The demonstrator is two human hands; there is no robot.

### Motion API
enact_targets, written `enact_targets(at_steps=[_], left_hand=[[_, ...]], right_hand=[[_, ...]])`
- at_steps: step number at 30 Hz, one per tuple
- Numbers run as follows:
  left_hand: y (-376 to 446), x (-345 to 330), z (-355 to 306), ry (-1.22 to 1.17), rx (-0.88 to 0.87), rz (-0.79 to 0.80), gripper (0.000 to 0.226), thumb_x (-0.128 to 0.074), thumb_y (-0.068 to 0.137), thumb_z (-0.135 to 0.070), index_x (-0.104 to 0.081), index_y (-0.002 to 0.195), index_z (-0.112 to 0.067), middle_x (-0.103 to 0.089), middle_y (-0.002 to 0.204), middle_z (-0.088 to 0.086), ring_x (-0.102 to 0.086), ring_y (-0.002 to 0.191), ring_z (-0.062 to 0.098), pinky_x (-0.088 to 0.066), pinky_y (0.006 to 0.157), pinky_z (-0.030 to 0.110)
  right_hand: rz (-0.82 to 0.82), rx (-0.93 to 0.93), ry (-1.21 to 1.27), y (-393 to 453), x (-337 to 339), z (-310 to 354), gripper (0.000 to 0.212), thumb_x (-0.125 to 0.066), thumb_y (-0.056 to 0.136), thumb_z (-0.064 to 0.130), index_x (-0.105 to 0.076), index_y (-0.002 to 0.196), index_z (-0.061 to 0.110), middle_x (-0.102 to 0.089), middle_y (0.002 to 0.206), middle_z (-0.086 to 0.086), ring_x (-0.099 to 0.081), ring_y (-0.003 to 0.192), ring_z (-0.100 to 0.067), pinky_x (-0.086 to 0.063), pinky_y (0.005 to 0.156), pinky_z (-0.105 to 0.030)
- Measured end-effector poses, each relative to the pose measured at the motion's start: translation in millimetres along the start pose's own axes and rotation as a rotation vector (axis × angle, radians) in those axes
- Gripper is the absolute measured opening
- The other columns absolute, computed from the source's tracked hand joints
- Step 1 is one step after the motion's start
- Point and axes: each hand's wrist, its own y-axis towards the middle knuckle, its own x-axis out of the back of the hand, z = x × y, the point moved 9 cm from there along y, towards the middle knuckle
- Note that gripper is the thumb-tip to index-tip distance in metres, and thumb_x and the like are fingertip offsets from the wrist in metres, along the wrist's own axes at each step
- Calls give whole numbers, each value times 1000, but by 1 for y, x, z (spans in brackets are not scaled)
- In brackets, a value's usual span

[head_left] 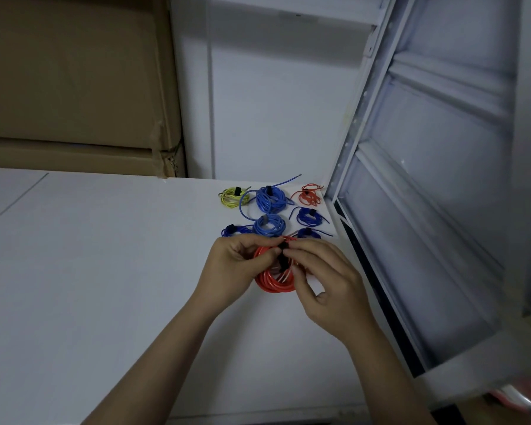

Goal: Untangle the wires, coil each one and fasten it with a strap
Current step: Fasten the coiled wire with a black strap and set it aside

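Observation:
A coil of red wire (272,282) hangs between my two hands just above the white table (105,271). My left hand (236,265) grips the coil's left side. My right hand (325,283) pinches a black strap (282,256) that runs across the coil's top. Behind them lie strapped coils: a yellow-green one (231,197), two light blue ones (270,199) (269,225), three dark blue ones (232,230) (309,216) (309,233) and a small red one (309,194).
A white metal shelf frame (426,210) leans along the table's right edge, close to my right hand. Cardboard boxes (74,87) stand at the back left against a white wall.

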Motion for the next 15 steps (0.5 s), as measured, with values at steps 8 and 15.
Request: enact_targets(at_steps=[8, 15], left_hand=[[2, -3, 6, -24, 12, 50, 22, -61, 85, 9, -71, 95, -8, -75, 79, 4, -71, 72, 15, -54, 70, 18], [4, -9, 19, -3, 22, 100, 18, -59, 87, 10, -67, 90, -6, -72, 82, 18, -68, 74, 25, -57, 76, 29]], right_hand=[[73, -17, 28, 8, 1, -1, 15, -57, 90, 13, -71, 92, 8, -60, 111, -3, -54, 103, -18, -47, 86, -31], [-42, -124, 177, 2, 2, -10, 18, -49, 91, 7, -66, 96, 9, -65, 103, 1, -59, 99, -13, -46, 89, -27]])
